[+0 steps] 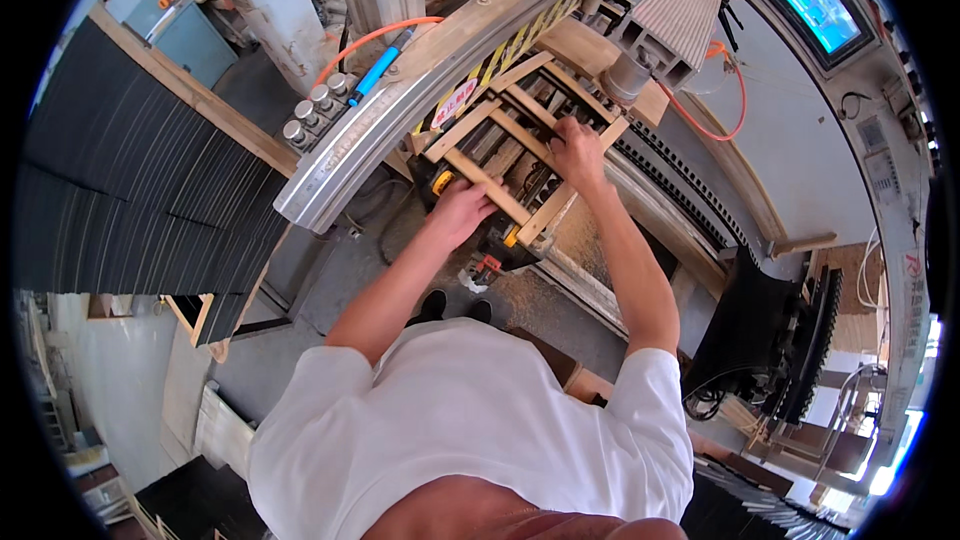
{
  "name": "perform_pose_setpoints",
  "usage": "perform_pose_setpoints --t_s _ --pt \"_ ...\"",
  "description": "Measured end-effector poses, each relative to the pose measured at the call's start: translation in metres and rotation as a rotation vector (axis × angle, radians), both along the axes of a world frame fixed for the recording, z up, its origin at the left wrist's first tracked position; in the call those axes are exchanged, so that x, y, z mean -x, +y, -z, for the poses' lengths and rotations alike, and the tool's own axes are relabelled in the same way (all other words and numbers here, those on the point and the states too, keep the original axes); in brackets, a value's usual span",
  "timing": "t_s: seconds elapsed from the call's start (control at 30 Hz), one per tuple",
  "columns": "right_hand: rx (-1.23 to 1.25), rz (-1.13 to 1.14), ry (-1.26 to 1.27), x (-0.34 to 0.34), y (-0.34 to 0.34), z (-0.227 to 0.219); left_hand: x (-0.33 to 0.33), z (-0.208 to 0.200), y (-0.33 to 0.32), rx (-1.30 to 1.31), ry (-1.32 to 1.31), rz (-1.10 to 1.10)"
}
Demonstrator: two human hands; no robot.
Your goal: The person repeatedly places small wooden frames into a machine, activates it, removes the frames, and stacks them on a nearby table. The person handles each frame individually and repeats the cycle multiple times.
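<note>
A light wooden frame with several crossing slats (480, 180) lies on a machine bed ahead of me, set at a slant. My left hand (462, 214) is at its near left slat, with the fingers curled round the wood and the tips partly hidden. Further right, my right hand (577, 152) is closed at an inner slat near the frame's right side; what lies between its fingers is hard to see. Yellow-marked black clamps (442, 181) sit beside and beneath the frame. Just beyond it stands a grey cylindrical machine head (628, 76).
A metal beam (345, 155) with a yellow-black striped strip crosses behind the frame, bearing a blue tool (382, 65) and several round knobs (321, 97). Stacked dark panels (140, 150) stand at left. A lit screen (812, 0) hangs upper right. Sawdust (545, 305) covers the floor below.
</note>
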State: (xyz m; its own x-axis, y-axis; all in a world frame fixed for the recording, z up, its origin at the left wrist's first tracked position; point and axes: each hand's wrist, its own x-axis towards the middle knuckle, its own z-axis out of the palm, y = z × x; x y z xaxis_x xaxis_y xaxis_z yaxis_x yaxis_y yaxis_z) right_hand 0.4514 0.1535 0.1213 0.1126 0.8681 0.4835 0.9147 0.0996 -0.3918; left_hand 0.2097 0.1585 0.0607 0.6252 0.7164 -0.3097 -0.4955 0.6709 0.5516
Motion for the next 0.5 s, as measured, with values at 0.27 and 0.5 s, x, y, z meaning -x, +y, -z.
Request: perform_pose_setpoints --t_s 0.27,0.5 --pt "0.15 0.085 0.161 -0.029 0.026 0.005 0.103 -0.006 -0.075 0.019 -0.013 -0.123" --pt "0.175 0.116 0.23 -0.025 0.04 0.009 0.16 -0.024 -0.11 0.082 0.052 -0.111"
